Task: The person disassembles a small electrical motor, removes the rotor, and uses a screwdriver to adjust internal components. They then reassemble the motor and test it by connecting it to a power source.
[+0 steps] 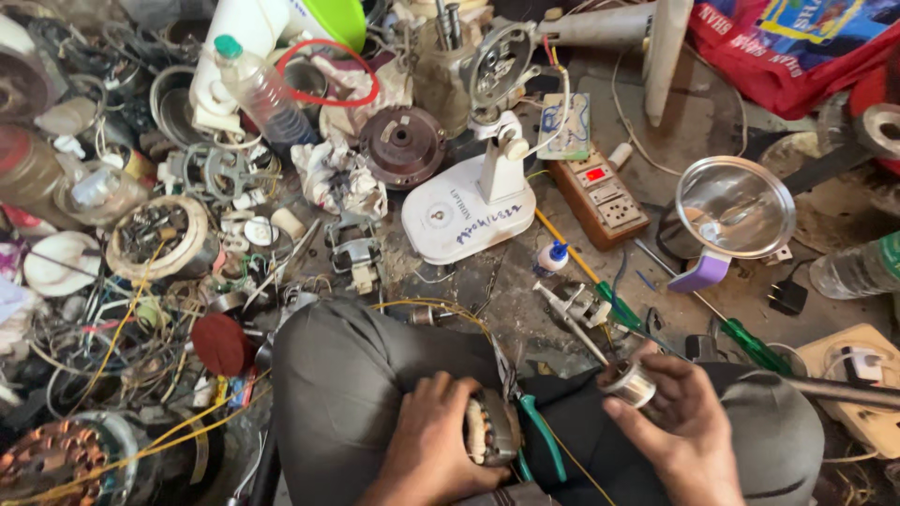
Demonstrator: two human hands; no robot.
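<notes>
Motor stator (489, 428) with copper windings, resting on the person's lap between the knees; left hand (431, 440) closed around its near side. Right of the stator: right hand (677, 412), fingers curled shut on a small spool of solder wire (630, 382). Just right of the stator, touching it: teal-handled pliers (542, 433). Beyond the stator, on the floor: white fan base (469, 211), wooden switchboard (600, 199), green-handled screwdriver (750, 345).

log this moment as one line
left hand: grips motor stator on lap | right hand: holds solder spool | floor: cluttered parts
</notes>
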